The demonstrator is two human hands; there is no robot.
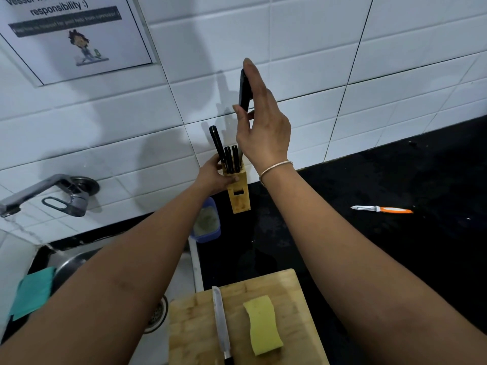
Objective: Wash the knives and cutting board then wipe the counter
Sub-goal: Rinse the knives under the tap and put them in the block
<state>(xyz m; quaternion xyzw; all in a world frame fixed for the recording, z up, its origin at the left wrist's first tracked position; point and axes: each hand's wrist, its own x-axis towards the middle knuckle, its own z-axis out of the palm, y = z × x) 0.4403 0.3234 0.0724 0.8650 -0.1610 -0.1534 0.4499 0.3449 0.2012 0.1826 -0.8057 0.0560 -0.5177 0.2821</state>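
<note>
Far left: one teal cloth (33,292) draped over the rim of the steel sink (69,262); one grey metal wall tap (50,194) above it. One printed paper notice (76,35) on the white tiled wall.

My left hand (213,177) grips the side of the one light wooden knife block (237,191), which stands upright on the black counter (382,259) against the wall. Count of black handles seated in the block: three short ones close together, plus one longer one (216,143) leaning left. Just in front of the block: one blue plastic tub (207,223) with pale contents.

My right hand (263,127) is raised above the block, fingers extended along one black-handled knife (244,90), thumb pinching it; blade hidden behind the hand.

Near edge: one pale wooden cutting board (290,299) overhanging the sink. On it, one knife with bare steel blade (220,325), lying lengthwise, and one yellow sponge (262,325) beside it, apart.

Far right on the counter: one orange-and-white handled peeler (382,208), well apart from the rest.
</note>
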